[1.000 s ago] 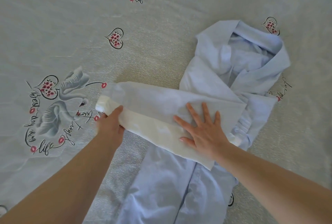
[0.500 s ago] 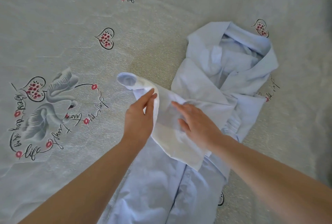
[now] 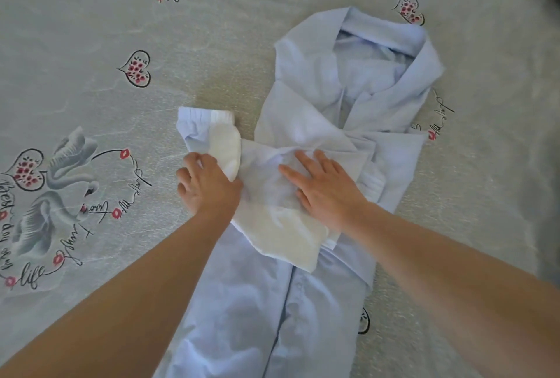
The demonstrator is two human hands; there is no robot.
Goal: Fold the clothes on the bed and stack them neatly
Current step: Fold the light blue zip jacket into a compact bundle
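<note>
A light blue shirt (image 3: 306, 314) lies along the bed, its collar (image 3: 391, 41) at the far end and its body running toward me. One sleeve (image 3: 266, 177) is folded across the chest, and its cuff (image 3: 209, 129) is doubled back and points away at the left. My left hand (image 3: 209, 185) grips the sleeve at that bend with curled fingers. To the right, my right hand (image 3: 322, 188) lies flat with spread fingers and presses the sleeve onto the shirt. The other sleeve is tucked under the right side.
The bed sheet (image 3: 91, 53) is pale grey-green, printed with swans, hearts and script. It spreads out on all sides of the shirt. No other clothes are in view.
My left hand carried the sleeve end from the far left in toward the shirt, then laid it down with the cuff folded back. My right hand stayed pressing on the sleeve.
</note>
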